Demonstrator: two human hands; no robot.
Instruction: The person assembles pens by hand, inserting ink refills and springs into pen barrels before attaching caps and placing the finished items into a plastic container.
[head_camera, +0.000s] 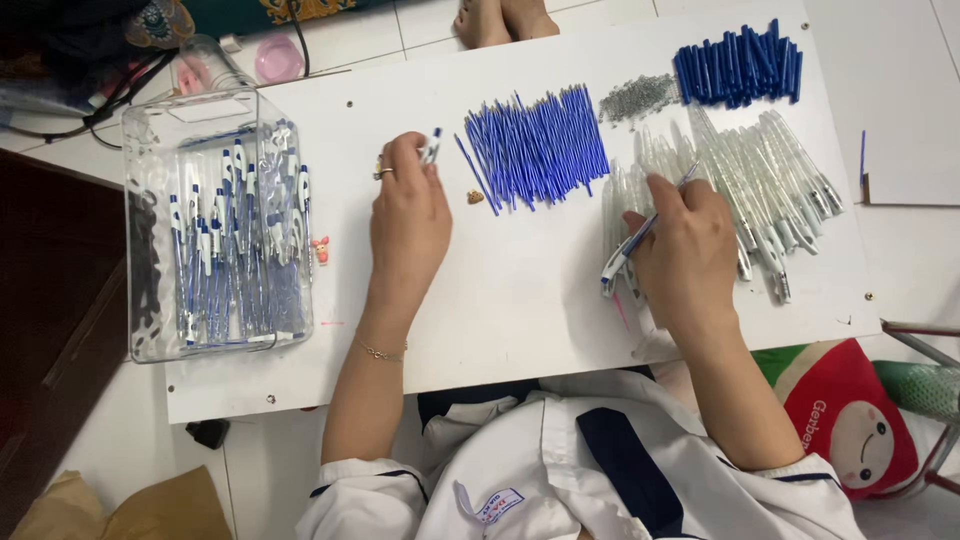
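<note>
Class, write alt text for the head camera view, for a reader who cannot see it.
A person's right hand holds a pen over clear pen barrels on a white board, while the left hand holds a small pen part. Blue refills lie between them; a clear box of finished pens stands left.

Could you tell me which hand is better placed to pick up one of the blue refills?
Left, probably. The left hand lies just beside the blue refills, while the right hand already holds a pen over the clear barrels.
</note>
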